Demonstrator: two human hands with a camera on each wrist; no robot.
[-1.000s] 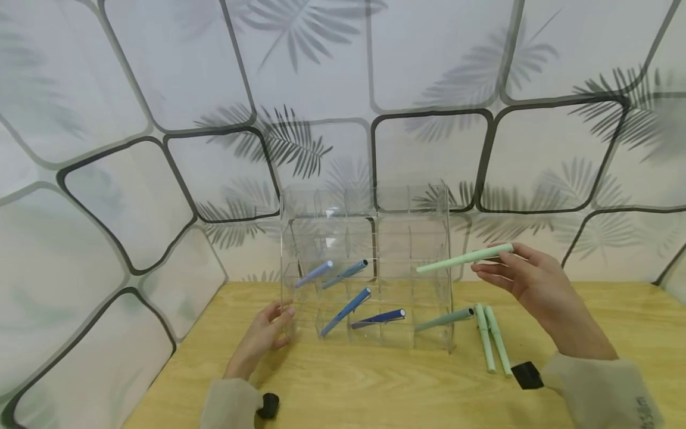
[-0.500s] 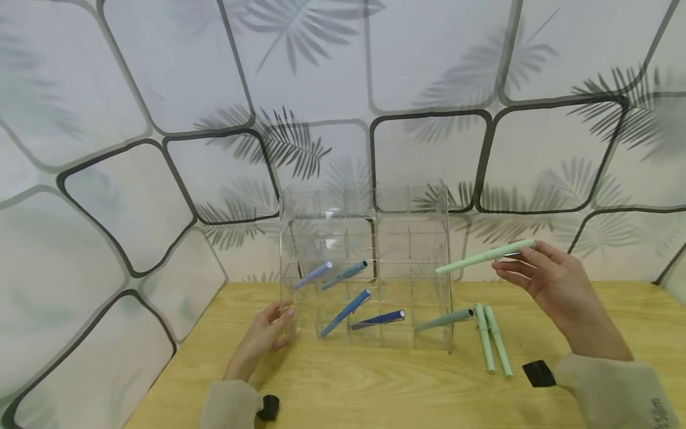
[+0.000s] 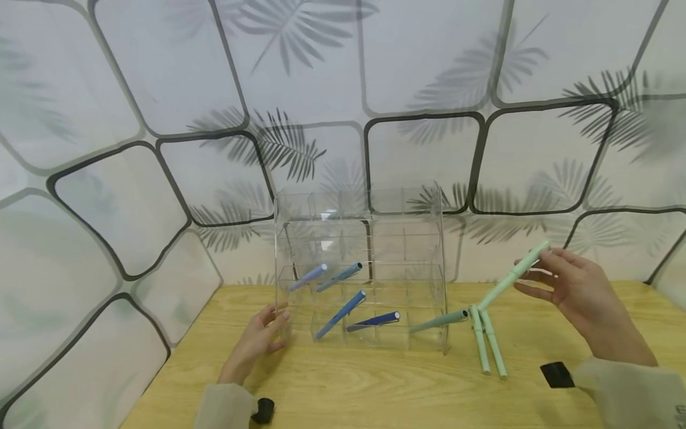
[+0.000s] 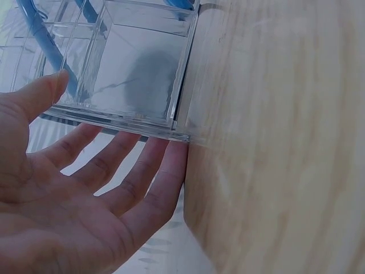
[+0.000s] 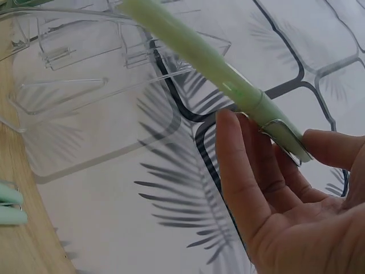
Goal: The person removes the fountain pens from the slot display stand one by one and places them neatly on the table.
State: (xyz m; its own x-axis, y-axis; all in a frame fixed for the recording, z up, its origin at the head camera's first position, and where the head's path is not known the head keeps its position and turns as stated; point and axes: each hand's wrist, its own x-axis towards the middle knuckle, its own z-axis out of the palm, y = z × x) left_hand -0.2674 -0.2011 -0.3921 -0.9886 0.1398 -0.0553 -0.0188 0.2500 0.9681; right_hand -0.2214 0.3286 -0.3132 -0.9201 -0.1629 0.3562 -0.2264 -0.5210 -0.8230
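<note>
A clear acrylic rack stands on the table, with several blue-toned pens, such as the dark blue pen, and a grey-green pen slanting out of its lower compartments. My left hand holds its left side edge; in the left wrist view the thumb is in front and the fingertips go behind the side panel. To the right of the rack, my right hand pinches a light green pen near its capped, clipped end. That pen slants down left, its lower tip overlapping two light green pens on the table.
The wooden table runs back to a wall covering with leaf prints and dark outlines. Wood stretches in front of the rack and right of the loose pens. The rack's upper rows hold no pens.
My right hand has moved right, away from the rack, and the light green pen in it has tilted steeper, its far tip dropping. My left hand stays at the rack's side.
</note>
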